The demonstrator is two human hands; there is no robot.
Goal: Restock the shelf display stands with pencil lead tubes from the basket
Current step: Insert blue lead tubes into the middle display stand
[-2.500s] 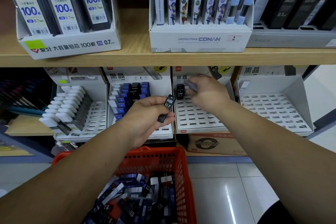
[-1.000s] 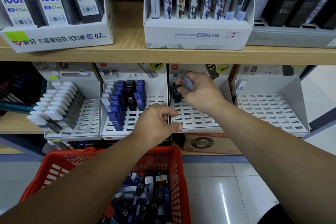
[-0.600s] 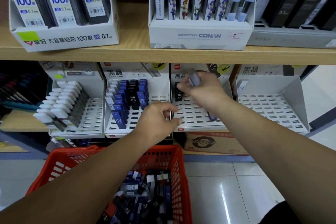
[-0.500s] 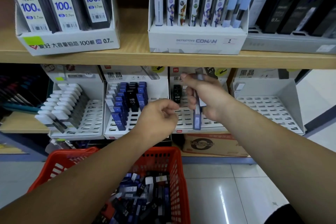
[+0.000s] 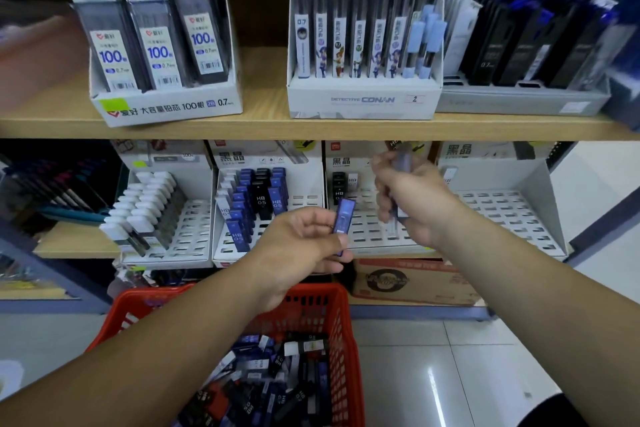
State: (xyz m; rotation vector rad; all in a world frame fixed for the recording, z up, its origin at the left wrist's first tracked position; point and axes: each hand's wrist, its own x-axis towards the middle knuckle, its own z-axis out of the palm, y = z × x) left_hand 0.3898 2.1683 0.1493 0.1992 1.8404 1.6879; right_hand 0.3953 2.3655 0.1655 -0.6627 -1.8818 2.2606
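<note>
Half a second ago my left hand (image 5: 301, 243) was empty, reaching toward the right. Now it pinches a blue lead tube (image 5: 343, 217) between thumb and fingers, upright, in front of the gap between the two middle stands. It looks passed over from my right hand (image 5: 415, 199), which has lifted and is curled round at least one more bluish tube (image 5: 402, 160). That one is motion-blurred, so I can't give a count. The black HB tube my left hand held earlier is gone from it. My guess is the blue tube goes to the half-filled blue HB 0.5 stand (image 5: 304, 204) on the left, since the stand behind my right hand (image 5: 363, 236) holds only a few black tubes (image 5: 338, 185) at its back. Many loose tubes (image 5: 277, 374) are left in the red basket (image 5: 341, 315) below, so restocking is far from done.
</note>
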